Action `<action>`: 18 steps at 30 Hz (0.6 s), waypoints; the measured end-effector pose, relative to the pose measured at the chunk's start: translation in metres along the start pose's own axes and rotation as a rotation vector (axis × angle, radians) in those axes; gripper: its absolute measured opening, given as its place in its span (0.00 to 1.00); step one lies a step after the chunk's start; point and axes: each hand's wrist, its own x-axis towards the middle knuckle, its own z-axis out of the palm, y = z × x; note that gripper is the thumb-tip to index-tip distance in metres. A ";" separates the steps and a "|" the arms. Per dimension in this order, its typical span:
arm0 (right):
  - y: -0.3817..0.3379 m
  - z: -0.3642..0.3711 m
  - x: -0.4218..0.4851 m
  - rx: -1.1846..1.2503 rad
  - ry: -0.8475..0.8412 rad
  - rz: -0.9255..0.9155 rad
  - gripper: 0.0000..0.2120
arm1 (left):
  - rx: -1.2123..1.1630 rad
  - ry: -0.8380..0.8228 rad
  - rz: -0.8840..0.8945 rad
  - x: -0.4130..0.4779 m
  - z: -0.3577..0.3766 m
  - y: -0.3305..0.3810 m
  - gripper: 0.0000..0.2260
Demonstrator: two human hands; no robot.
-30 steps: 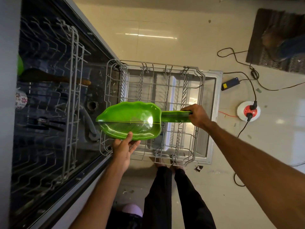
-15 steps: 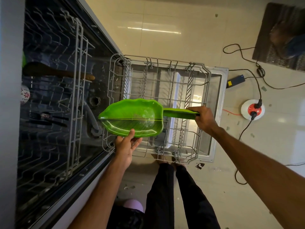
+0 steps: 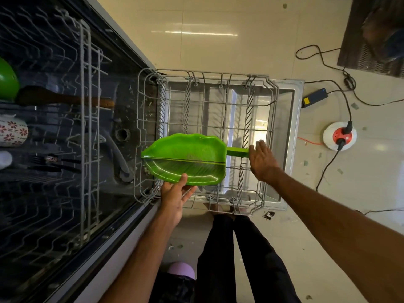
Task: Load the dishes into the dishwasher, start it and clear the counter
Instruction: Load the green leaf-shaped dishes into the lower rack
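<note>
Item: glossy green leaf-shaped plastic platter (image 3: 185, 158) with a straight green stem handle (image 3: 237, 152), held level above the pulled-out grey wire lower rack (image 3: 271, 119).
Left hand (image 3: 175, 196): grasping the platter's near long edge, thumb on top of the rim, fingers underneath; the platter extends away from this grip, over the rack's left half.
Right hand (image 3: 262, 160): unclenched, fingers spread, at the tip of the stem handle; whether it touches the handle cannot be told.
Rack contents: no dishes seen beneath the platter.
Upper rack (image 3: 87, 127): grey wire, at left, carrying 1 green bowl (image 3: 7, 82), 1 brown wooden spatula (image 3: 63, 98), 1 white mug with red flowers (image 3: 13, 130) and dark-handled cutlery (image 3: 54, 164).
Floor: cream tiles (image 3: 218, 51), black cables, 1 round white-and-red socket reel (image 3: 340, 136).
</note>
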 end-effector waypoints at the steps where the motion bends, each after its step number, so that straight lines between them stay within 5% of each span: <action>1: 0.002 0.002 0.001 0.018 -0.014 -0.015 0.32 | 0.002 0.000 -0.004 0.000 0.002 0.000 0.08; 5: 0.007 -0.020 -0.002 0.265 -0.001 -0.009 0.30 | -0.013 -0.013 -0.007 0.002 0.014 0.003 0.08; 9: 0.008 -0.075 -0.011 1.110 0.283 0.094 0.17 | 0.008 -0.054 0.016 0.011 0.030 0.006 0.10; 12: 0.013 -0.123 -0.018 1.621 0.252 0.027 0.16 | 0.106 -0.098 0.055 0.025 0.050 0.011 0.10; 18: 0.051 -0.160 0.010 0.843 0.226 -0.117 0.17 | 0.384 -0.270 0.171 0.046 0.101 0.030 0.09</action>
